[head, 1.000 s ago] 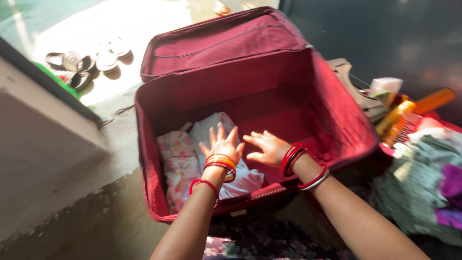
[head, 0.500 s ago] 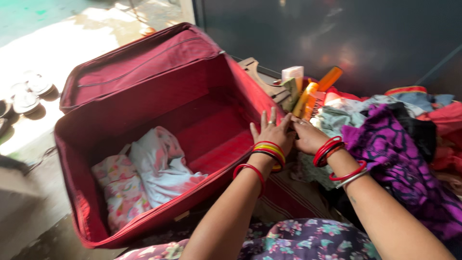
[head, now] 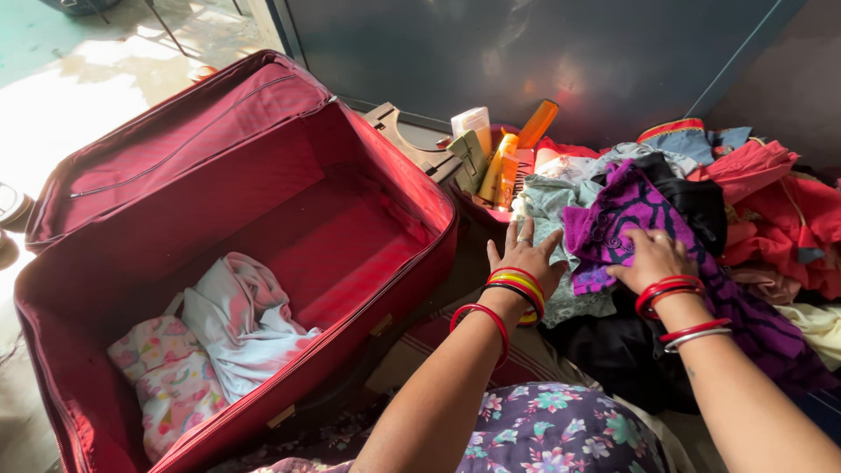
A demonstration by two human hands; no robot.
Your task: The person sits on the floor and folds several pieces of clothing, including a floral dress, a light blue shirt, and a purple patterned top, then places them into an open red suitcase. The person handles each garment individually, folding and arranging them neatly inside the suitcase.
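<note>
Floor [head: 53,114] scene, dark wall behind. Nearest, floral lap, two bangled arms reaching to clothes pile [head: 701,219] at right. Left hand [head: 524,258] flat on pale green cloth [head: 552,206], fingers spread, gripping nothing. Right hand [head: 653,258] lies on purple garment [head: 626,215], fingers loosely apart, not clamped. Looks like the picking-up stage; lifting would call for closing fingers on the fabric. Left, open red suitcase [head: 368,166] holds two folded pieces. Farther, tub of bottles and orange comb [head: 536,123].

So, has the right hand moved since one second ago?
Yes. The right hand was inside the red suitcase beside the white cloth; now it lies outside, to the suitcase's right, on the purple cloth in the clothes pile.
</note>
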